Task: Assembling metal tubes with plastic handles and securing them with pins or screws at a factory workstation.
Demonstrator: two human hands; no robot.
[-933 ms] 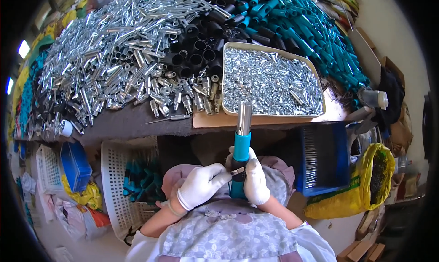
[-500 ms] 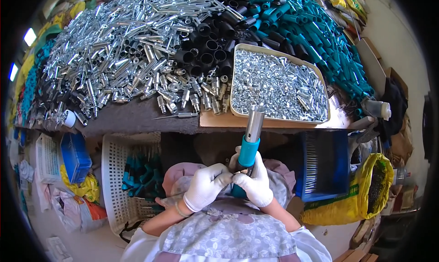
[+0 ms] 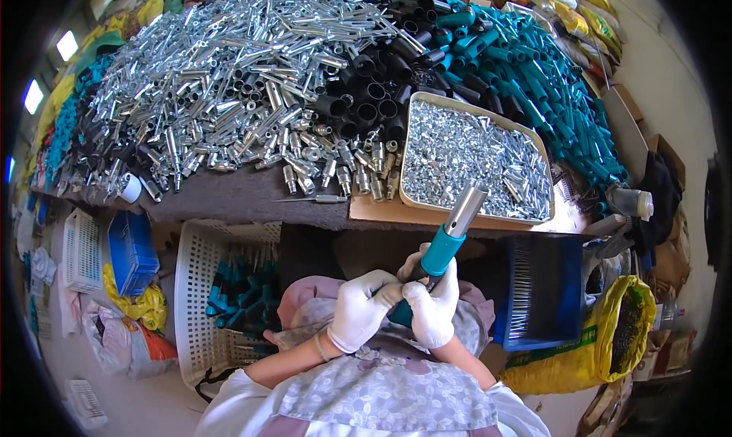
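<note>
My gloved right hand [image 3: 434, 306] is wrapped round a tool with a teal plastic body and silver metal tube [image 3: 444, 250]. It tilts away from me, its tube pointing up and to the right. Below the grip a teal part shows between my hands. Pressed against the tool's middle, my gloved left hand [image 3: 363, 309] has its fingers closed in a pinch beside the right thumb; what lies between those fingertips is hidden. Beyond the tube, at the table's front edge, stands a cream tray [image 3: 476, 215] full of small metal fasteners.
Heaps of silver metal tubes [image 3: 229, 79], black sleeves [image 3: 367, 113] and teal handles [image 3: 545, 94] cover the table. A thin pointed tool [image 3: 328, 199] lies near its edge. Below are a white basket [image 3: 187, 300] with teal tools, a blue bin [image 3: 560, 300] and a yellow sack [image 3: 549, 368].
The tool has tipped to the right with my right hand, which moved slightly right. My left hand stays pinched beside it. The whole view has shifted a little.
</note>
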